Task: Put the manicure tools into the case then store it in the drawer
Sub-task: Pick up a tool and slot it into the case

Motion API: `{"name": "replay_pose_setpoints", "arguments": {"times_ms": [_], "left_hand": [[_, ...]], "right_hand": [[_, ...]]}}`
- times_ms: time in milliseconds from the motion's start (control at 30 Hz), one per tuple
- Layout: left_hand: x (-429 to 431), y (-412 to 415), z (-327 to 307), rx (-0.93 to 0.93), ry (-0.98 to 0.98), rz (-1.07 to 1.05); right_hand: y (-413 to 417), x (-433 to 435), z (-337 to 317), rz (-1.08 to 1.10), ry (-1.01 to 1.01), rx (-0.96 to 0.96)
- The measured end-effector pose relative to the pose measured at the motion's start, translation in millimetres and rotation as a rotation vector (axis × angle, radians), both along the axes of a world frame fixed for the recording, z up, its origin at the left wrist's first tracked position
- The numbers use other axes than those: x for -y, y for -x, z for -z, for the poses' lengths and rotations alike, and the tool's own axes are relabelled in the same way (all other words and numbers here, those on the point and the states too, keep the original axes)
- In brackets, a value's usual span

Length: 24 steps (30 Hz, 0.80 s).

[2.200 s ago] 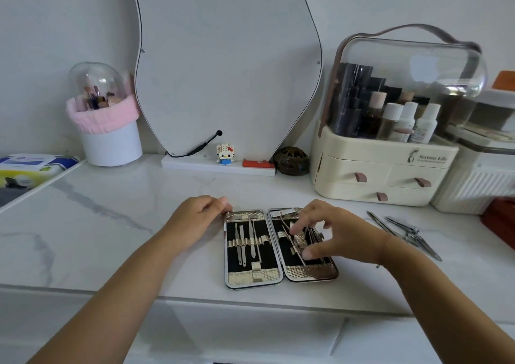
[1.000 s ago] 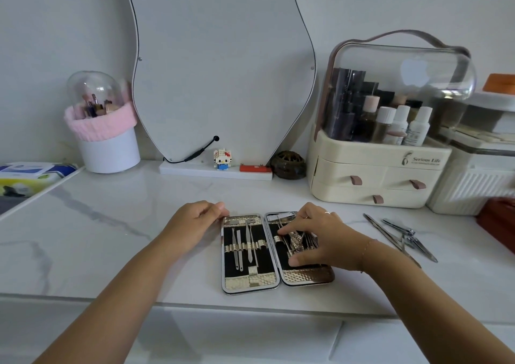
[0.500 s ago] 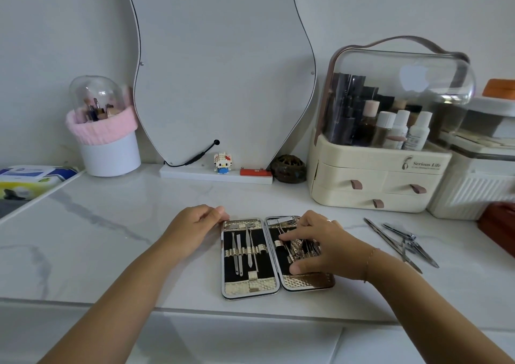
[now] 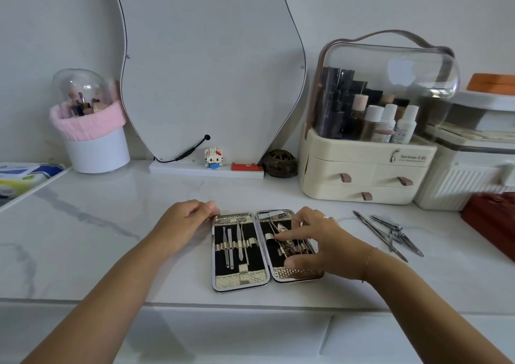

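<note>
On the near part of the marble counter, the manicure case is lying open and flat. The right hand is no longer hovering with a tool pinched above the case's right half. It is now sitting low on that half, fingers spread, forefinger and thumb pressing a tool down among the loops, not wrapping round it. The left hand is still bracing the case's far left corner with curled fingers; whether it is actually pinching the rim I cannot tell. That tool is probably getting seated, but the loose tools are still waiting on the counter to the right, and the organizer drawers are sitting closed behind them.
</note>
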<state>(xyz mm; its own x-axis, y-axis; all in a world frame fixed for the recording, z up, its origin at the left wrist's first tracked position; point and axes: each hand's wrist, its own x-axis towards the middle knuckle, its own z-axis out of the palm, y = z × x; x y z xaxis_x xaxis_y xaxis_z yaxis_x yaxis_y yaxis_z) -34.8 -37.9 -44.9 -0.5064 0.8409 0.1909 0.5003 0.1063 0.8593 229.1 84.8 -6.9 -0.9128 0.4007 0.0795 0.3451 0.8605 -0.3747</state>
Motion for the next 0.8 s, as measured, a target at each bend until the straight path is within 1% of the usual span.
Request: {"name": "replay_pose_setpoints", "arguments": {"times_ms": [67, 100, 167, 200, 267, 334, 434, 567, 701, 801], "left_hand": [[-0.3, -0.1, -0.2, -0.004, -0.001, -0.001], [-0.5, 0.0, -0.1, -0.008, -0.001, 0.0], [-0.6, 0.2, 0.6, -0.012, -0.005, 0.003], [-0.5, 0.5, 1.1, -0.007, -0.009, 0.003], [-0.5, 1.0, 1.5, 0.004, -0.014, 0.005], [-0.6, 1.0, 1.8, 0.005, -0.014, 0.008], [-1.3, 1.6, 3.1, 0.008, -0.018, -0.001], [-2.7, 2.8, 5.0, 0.017, -0.025, -0.005], [-2.9, 3.6, 5.2, 0.012, -0.02, -0.005], [-2.3, 4.1, 5.0, 0.002, -0.014, -0.002]], "right_hand": [[-10.0, -5.4, 5.0, 0.048, 0.063, -0.1], [-17.8, -11.7, 7.3, 0.111, 0.068, -0.168], [-37.5, -30.7, 10.4, 0.296, -0.014, -0.276], [-48.3, -40.7, 10.5, 0.406, -0.07, -0.3], [-68.2, -59.7, 9.6, 0.618, -0.122, -0.295], [-80.7, -73.7, 8.8, 0.743, -0.13, -0.23], [-84.0, -85.9, 8.7, 0.795, -0.128, -0.115], [-78.2, -95.4, 9.7, 0.845, -0.117, -0.027], [-73.6, -101.3, 7.6, 0.864, -0.015, 0.014], [-71.2, -101.8, 4.5, 0.878, 0.012, 0.045]]}}
